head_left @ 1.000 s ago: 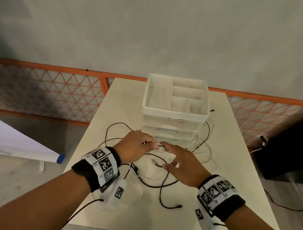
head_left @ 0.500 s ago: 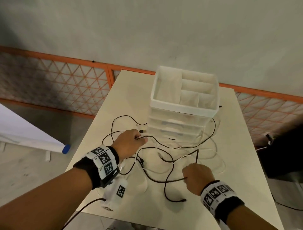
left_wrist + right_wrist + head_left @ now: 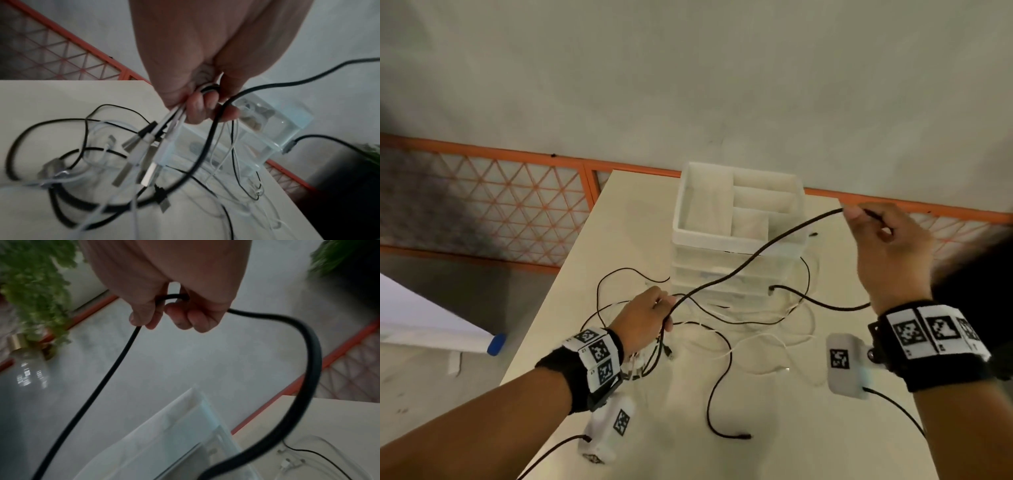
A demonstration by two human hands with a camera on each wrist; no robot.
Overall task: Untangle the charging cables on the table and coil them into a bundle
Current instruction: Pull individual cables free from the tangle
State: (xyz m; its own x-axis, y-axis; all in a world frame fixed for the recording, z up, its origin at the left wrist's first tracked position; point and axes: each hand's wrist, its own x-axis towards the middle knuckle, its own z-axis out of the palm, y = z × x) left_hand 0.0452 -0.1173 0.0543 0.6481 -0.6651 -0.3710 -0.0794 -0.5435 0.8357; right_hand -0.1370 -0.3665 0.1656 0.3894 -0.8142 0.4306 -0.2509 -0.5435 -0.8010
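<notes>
Left grip (image 3: 645,317) clutching bunched cable ends (image 3: 144,146); right grip (image 3: 887,253) pinching black cable (image 3: 756,253), raised above tabletop (image 3: 774,428) beside drawer organizer (image 3: 736,219).

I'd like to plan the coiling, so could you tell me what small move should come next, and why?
Probably bring the right hand back toward the left hand to lay a first loop. The black cable stretches between them above the drawer box, while the left grip already holds several cable ends; its tail hangs loose.
</notes>
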